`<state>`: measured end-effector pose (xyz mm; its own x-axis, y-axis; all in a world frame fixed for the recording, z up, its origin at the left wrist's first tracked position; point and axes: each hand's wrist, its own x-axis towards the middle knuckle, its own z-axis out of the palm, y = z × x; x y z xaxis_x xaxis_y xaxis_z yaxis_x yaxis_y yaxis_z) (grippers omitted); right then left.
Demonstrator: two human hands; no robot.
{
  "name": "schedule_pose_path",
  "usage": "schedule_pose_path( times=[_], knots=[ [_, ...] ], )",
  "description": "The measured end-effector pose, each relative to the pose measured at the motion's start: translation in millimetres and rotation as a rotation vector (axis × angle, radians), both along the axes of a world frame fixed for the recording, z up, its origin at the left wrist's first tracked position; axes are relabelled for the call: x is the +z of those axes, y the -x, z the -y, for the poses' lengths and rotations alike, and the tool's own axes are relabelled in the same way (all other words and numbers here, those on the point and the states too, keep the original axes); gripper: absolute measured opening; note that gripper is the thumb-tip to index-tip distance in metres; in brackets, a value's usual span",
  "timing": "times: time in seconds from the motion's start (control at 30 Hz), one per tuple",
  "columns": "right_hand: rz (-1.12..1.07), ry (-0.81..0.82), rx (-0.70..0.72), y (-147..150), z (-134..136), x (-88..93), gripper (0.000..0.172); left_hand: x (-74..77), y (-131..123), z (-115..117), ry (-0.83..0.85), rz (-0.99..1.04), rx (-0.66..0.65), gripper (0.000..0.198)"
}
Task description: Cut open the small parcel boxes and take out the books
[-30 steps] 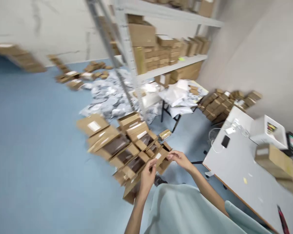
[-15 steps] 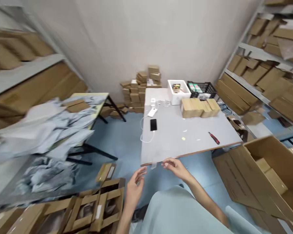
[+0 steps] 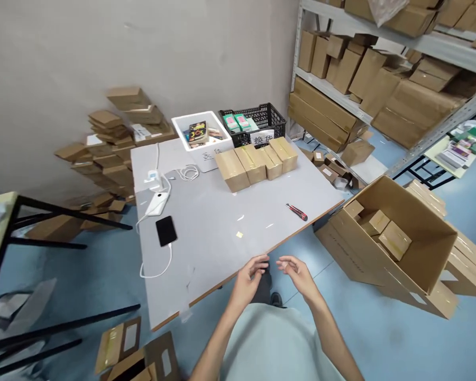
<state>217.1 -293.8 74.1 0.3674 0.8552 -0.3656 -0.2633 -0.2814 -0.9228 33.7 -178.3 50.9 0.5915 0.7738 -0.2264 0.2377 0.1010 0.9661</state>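
Note:
My left hand (image 3: 249, 277) and my right hand (image 3: 298, 272) hover close together just off the front edge of the grey table (image 3: 222, 233). Both are empty, with fingers loosely curled and apart. Farther back on the table lies a row of taped cardboard boxes (image 3: 256, 161). A red utility knife (image 3: 297, 211) rests near the table's right edge. At the left of the table a black phone (image 3: 166, 230) lies on a white cable.
A white foam box (image 3: 181, 127) and a black crate (image 3: 269, 119) stand at the table's back. A large open carton (image 3: 420, 248) holding small boxes lies tilted on the blue floor at right. Shelves (image 3: 381, 63) of cartons fill the right; flat boxes (image 3: 111, 137) are stacked against the wall.
My view has swung right, from the opened boxes on the floor to the grey table. My hands have come away from the cardboard and now hang empty by the table edge.

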Motion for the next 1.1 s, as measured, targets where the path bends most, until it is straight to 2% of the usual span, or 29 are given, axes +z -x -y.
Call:
schedule_pose_path(
  times=[0.1,0.23,0.4,0.53,0.7,0.87,1.0,1.1],
  knots=[
    [0.005,0.037,-0.013,-24,-16,-2.3,0.068,-8.1,-33,-32,0.022,0.019,0.0,0.045],
    [0.036,0.076,-0.02,-63,-50,6.9,0.074,-14.2,-79,-79,0.044,0.046,-0.005,0.045],
    [0.09,0.091,-0.036,-118,-106,22.6,0.07,-7.5,-130,-142,0.028,0.074,-0.024,0.044],
    [0.11,0.089,-0.044,-156,-148,22.7,0.063,-2.3,-158,-184,0.013,0.064,-0.021,0.044],
    [0.087,0.122,0.014,-200,-195,5.0,0.055,-5.4,-182,-215,0.046,0.029,0.038,0.044],
    [0.024,0.122,0.14,-243,-255,-16.9,0.053,-14.3,-198,-225,0.07,-0.056,0.155,0.047],
    [-0.014,0.064,0.277,-281,-310,-35.6,0.045,-26.4,-214,-228,0.098,-0.088,0.26,0.048],
    [-0.045,0.038,0.293,-308,-358,-59.7,0.045,-40.7,-235,-249,0.147,-0.114,0.32,0.051]
  ],
)
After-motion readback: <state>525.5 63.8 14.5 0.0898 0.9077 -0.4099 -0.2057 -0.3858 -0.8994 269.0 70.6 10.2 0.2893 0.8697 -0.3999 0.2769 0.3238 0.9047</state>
